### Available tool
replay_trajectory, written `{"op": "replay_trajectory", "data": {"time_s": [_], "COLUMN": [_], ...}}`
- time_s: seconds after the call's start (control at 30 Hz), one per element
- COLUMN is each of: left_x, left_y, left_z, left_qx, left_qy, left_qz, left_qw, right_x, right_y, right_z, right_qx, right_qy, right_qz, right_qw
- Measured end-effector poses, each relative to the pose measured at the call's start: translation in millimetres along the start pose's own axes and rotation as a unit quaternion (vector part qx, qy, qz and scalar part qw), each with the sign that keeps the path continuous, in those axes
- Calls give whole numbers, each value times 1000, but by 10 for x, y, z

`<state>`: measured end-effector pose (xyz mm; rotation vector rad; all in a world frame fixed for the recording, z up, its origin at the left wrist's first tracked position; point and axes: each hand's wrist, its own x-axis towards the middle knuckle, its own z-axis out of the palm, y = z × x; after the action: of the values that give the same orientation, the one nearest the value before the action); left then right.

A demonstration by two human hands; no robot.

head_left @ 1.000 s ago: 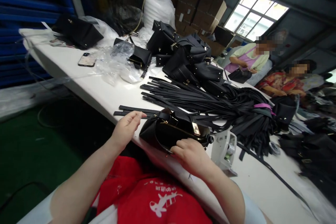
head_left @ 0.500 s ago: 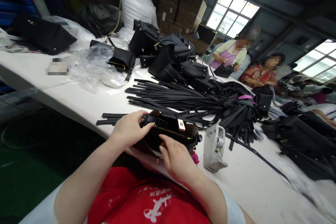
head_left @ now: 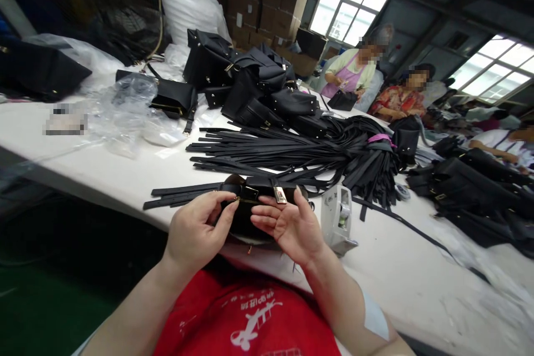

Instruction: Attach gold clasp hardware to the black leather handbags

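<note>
Black bag sits at the table's near edge, long axis left-right, just beyond both hands. Left hand nearest its left end, thumb and forefinger almost meeting; can't tell if they grip anything. Right hand spread, by the gold clasp.

White table bearing black straps, piled bags, tape dispenser
</note>
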<state>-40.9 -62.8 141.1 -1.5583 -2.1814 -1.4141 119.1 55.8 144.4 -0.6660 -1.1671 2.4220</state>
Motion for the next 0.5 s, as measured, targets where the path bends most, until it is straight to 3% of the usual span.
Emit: {"op": "replay_trajectory", "data": {"time_s": [0.27, 0.5], "left_x": [-39, -22], "left_y": [123, 220], "left_z": [85, 113], "left_qx": [-25, -76], "left_qy": [-63, -115], "left_qz": [-13, 51], "left_qw": [998, 989], "right_x": [8, -139], "right_y": [86, 257], "right_z": [40, -37], "right_qx": [-96, -287], "right_qy": [8, -10], "right_qz": [-58, -127], "right_qw": [994, 949]}}
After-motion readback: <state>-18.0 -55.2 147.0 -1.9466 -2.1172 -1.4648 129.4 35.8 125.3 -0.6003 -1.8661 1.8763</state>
